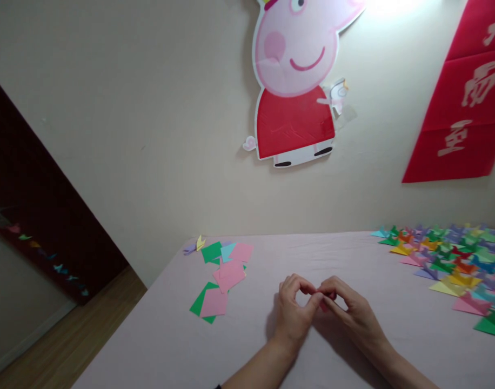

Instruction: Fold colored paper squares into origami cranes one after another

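Both hands meet above the front middle of the table, thumbs and fingertips pinched together. Between them shows a small piece of red-pink paper [323,306], mostly covered by the fingers, so its folded form cannot be made out. My left hand [293,310] curls round with thumb and forefinger closed on the paper's left side. From the other side my right hand [353,310] pinches the same paper, its fingertips touching those of the left.
Loose square sheets, pink [231,274] and green [211,252], lie on the left of the pale pink tabletop [170,346]. Two small folded pieces [199,243] sit at the far left corner. Rows of colourful folded paper figures [462,265] fill the right side. A wall [182,162] stands behind.
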A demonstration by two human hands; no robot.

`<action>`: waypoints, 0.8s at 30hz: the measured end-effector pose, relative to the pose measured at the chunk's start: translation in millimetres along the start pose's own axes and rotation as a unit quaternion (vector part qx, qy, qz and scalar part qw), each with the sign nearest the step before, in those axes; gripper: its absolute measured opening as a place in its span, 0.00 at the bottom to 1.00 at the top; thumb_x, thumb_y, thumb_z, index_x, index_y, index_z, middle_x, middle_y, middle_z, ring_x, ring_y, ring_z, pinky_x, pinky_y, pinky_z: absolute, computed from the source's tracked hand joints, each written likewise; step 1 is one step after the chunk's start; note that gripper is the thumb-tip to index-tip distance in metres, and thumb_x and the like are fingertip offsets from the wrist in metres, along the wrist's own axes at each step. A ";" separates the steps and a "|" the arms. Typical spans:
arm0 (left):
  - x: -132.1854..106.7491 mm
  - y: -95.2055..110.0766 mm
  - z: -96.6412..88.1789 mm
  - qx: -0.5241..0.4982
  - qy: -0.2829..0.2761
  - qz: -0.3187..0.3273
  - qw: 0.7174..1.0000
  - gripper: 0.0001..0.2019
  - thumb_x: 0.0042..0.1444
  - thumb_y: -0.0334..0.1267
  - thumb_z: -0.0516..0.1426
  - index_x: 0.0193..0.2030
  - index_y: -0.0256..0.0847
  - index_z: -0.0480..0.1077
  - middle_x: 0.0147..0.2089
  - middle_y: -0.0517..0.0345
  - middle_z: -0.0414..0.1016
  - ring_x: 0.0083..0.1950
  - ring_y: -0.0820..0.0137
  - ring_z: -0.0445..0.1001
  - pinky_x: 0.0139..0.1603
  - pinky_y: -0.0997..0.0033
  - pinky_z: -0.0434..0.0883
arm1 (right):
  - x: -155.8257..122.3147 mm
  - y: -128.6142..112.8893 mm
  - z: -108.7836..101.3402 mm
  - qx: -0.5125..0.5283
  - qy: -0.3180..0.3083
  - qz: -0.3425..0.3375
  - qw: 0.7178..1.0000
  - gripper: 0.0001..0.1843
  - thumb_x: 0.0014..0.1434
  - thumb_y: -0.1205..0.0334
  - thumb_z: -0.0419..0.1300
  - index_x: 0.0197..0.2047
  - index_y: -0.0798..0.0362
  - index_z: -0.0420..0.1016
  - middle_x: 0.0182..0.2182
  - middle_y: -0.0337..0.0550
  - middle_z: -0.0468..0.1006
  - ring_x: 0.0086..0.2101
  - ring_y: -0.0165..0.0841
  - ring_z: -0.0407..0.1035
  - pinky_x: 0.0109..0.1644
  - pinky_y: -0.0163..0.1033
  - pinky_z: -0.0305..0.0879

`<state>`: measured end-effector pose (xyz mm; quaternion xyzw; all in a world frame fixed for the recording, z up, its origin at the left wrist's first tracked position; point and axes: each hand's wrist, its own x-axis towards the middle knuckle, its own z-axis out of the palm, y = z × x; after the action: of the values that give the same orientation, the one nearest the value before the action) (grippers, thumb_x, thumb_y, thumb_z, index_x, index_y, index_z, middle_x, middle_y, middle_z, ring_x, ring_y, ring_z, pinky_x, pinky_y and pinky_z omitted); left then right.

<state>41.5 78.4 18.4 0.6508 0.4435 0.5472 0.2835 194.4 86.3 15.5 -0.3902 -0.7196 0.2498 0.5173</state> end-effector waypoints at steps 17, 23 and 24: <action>0.9 -4.8 0.2 0.022 0.002 -0.025 0.999 0.08 0.56 0.34 0.60 0.27 0.43 0.68 0.30 0.63 0.71 0.37 0.68 0.69 0.43 0.68 0.62 | -1.5 7.4 1.6 -0.067 0.025 -0.090 0.993 0.08 0.64 0.60 0.57 0.33 0.47 0.75 0.29 0.41 0.74 0.31 0.34 0.71 0.35 0.36 0.69; 2.0 -6.6 0.9 0.026 0.021 -0.011 0.999 0.09 0.56 0.33 0.58 0.25 0.43 0.67 0.29 0.63 0.71 0.36 0.68 0.69 0.42 0.68 0.63 | -0.9 8.5 4.0 -0.090 0.039 -0.099 0.990 0.10 0.65 0.56 0.56 0.33 0.47 0.75 0.30 0.43 0.75 0.33 0.36 0.71 0.36 0.38 0.70; 1.9 -6.8 0.9 0.022 0.022 -0.013 0.999 0.09 0.56 0.34 0.58 0.25 0.43 0.67 0.29 0.62 0.71 0.36 0.68 0.68 0.42 0.68 0.63 | -0.7 8.1 3.7 -0.090 0.038 -0.092 0.991 0.11 0.65 0.55 0.56 0.34 0.47 0.76 0.30 0.43 0.75 0.32 0.36 0.71 0.36 0.38 0.71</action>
<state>40.6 83.2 13.3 0.6390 0.4703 0.5474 0.2663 193.5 90.5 7.7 -0.3762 -0.7518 0.1202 0.5281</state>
